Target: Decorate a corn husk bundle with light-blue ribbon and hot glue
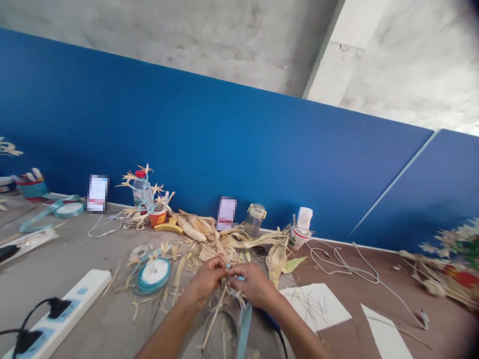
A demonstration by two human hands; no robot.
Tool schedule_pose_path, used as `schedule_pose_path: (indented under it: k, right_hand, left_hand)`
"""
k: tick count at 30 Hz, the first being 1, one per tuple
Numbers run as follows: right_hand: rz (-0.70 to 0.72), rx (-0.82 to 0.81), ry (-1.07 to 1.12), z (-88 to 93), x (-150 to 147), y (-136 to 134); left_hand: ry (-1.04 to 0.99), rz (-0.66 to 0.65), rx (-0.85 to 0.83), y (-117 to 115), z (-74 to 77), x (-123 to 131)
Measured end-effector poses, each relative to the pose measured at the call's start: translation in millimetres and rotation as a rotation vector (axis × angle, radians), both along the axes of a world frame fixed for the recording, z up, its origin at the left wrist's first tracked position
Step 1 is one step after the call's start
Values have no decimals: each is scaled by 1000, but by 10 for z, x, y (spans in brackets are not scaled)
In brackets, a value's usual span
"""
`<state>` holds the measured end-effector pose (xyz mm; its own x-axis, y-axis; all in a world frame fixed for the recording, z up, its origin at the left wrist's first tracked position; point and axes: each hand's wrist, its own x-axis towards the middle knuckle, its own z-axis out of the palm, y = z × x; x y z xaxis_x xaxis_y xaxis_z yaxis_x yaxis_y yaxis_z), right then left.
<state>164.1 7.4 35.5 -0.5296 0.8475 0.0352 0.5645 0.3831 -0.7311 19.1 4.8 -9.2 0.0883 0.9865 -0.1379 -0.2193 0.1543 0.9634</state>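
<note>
My left hand (205,281) and my right hand (252,285) meet low in the middle of the view, fingers pinched together around a small bundle of dried corn husk strips (228,270) wrapped with light blue ribbon (245,324). The ribbon trails down from my hands toward me. Pale husk stalks (215,319) hang below the bundle. A roll of light blue ribbon (153,275) lies flat on the table just left of my left hand.
A heap of husks (224,239) lies behind my hands. A white power strip (63,311) with black plugs sits at the left. A glass jar (254,219), paper cups (299,234), white cables (337,259) and paper sheets (318,305) lie along the blue partition (239,149).
</note>
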Motion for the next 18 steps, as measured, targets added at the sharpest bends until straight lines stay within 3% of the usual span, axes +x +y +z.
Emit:
schedule_pose_path:
  k: [4,10,18]
  right_hand:
    - [39,169,-235,74,-34,-56]
    - [-26,429,-560,69,-173,-156]
    - [-1,492,-721,124,-268,-153]
  left_hand:
    - [-96,3,-40,-5,13,37]
    - [-236,59,-101,15,-73,88]
    - [-382,79,-193,55,-100,164]
